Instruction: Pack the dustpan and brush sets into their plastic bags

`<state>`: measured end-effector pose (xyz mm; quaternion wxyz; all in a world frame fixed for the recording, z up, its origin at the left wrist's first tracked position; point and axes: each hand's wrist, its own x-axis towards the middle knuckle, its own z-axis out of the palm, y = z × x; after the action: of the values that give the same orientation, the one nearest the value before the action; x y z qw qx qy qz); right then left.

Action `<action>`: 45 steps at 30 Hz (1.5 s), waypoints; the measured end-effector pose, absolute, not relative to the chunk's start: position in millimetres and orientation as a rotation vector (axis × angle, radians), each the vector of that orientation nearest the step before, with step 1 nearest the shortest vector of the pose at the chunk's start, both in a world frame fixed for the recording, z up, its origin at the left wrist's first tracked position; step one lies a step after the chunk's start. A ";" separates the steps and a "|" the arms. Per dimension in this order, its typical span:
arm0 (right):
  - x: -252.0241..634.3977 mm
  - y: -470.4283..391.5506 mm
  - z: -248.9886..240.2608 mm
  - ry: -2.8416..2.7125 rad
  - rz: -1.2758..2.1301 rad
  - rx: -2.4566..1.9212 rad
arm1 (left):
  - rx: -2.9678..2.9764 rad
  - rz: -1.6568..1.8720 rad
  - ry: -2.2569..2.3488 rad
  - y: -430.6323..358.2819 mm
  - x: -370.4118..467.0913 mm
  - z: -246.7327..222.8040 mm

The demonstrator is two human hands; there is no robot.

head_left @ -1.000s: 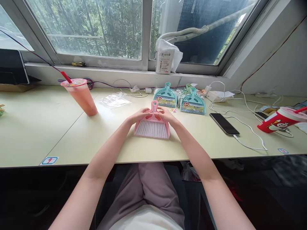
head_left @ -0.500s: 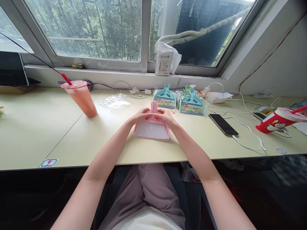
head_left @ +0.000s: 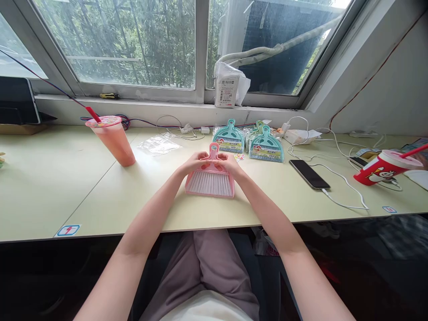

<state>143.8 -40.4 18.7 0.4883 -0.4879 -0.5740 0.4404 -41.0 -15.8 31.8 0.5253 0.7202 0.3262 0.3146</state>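
A pink brush and dustpan set (head_left: 210, 183) rests on the table in front of me, its white bristles toward me and its handle pointing to the window. My left hand (head_left: 196, 162) grips its upper left side, fingers curled over the edge. On the opposite side my right hand (head_left: 228, 163) holds it in the same way. Both thumbs lie across the upper part, close to the base of the handle. The brush sits nested in the dustpan. Behind them stand wrapped teal brush and dustpan sets, one at the left (head_left: 229, 137) and one at the right (head_left: 266, 145).
An orange drink cup (head_left: 112, 141) with a red straw stands at the left. To the right are a black phone (head_left: 309, 174) on a white cable and a red cup (head_left: 381, 168). Clear plastic wrap (head_left: 158, 144) lies near the back. A box (head_left: 226, 91) stands on the windowsill.
The view has tilted and shifted slightly. Both hands keep their hold on the pink brush and dustpan set, which stays in about the same place on the table.
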 end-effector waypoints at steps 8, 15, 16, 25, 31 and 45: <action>165.7 -20.4 -0.7 -1.559 0.769 -1.458 | 1.588 0.520 0.842 -7.7 -61.1 27.5; 184.9 -19.8 -8.6 -1.973 0.320 -1.947 | 1.342 0.756 0.943 21.9 -99.5 12.5; 186.5 -18.7 -8.4 -2.020 0.365 -1.927 | 1.299 0.817 0.958 25.2 -102.3 10.1; 189.6 -16.2 -1.7 -2.076 0.706 -1.408 | 1.063 1.153 0.990 34.1 -104.6 5.3; 193.6 -9.6 1.1 -1.356 0.743 -1.537 | 1.073 1.124 1.043 33.3 -102.4 6.0; 155.8 -34.9 17.6 -1.694 1.014 -1.020 | 1.322 0.782 0.792 18.9 -80.4 3.3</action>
<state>155.8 -34.9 17.6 0.4436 -0.4112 -0.6833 0.4091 -80.4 18.9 3.3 0.6493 0.5818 0.3483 0.3443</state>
